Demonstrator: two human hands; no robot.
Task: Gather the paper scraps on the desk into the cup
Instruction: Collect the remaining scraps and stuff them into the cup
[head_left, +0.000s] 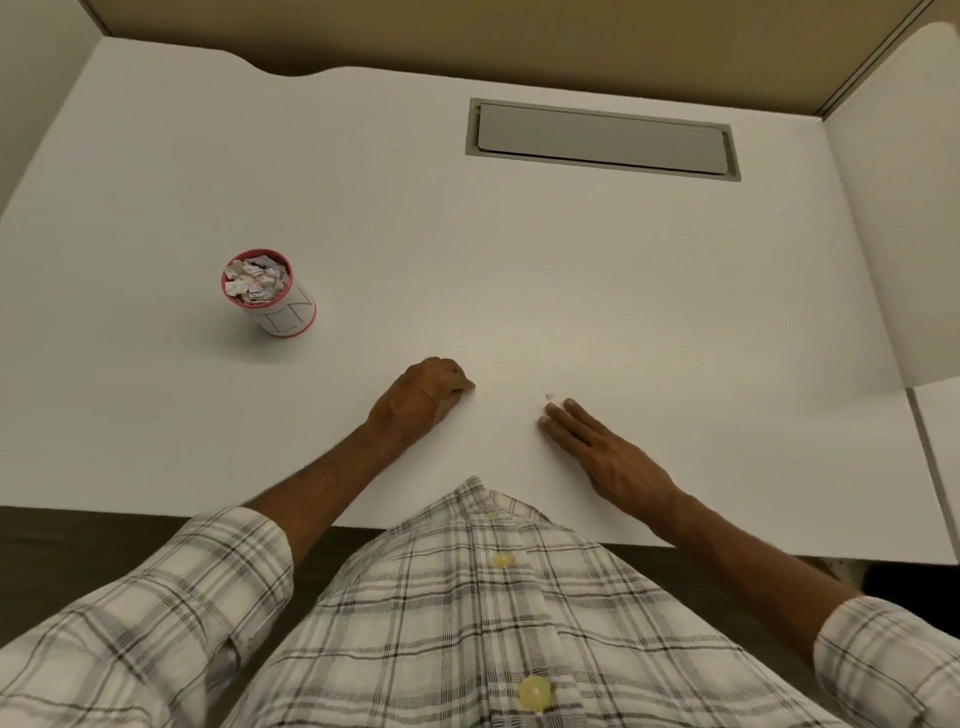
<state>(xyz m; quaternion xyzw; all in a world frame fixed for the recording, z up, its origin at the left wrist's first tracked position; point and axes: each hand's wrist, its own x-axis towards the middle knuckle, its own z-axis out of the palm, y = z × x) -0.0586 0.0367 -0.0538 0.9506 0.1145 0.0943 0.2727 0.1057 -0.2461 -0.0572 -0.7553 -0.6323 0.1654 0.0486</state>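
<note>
The cup (270, 296) stands upright on the white surface (519, 249), well off to the person's left, already heaped to the rim with paper scraps (255, 278). One small last scrap (549, 398) seems to lie just beyond the right hand (597, 452), whose fingers are straight and flat on the surface, holding nothing. The left hand (423, 397) rests nearby with its fingers curled into a fist; whether it encloses any scraps cannot be told. The task looks nearly done, with this last piece being chased. The next move probably calls for a fine fingertip pinch on the thin scrap, then a carry across to the full cup without spilling.
</note>
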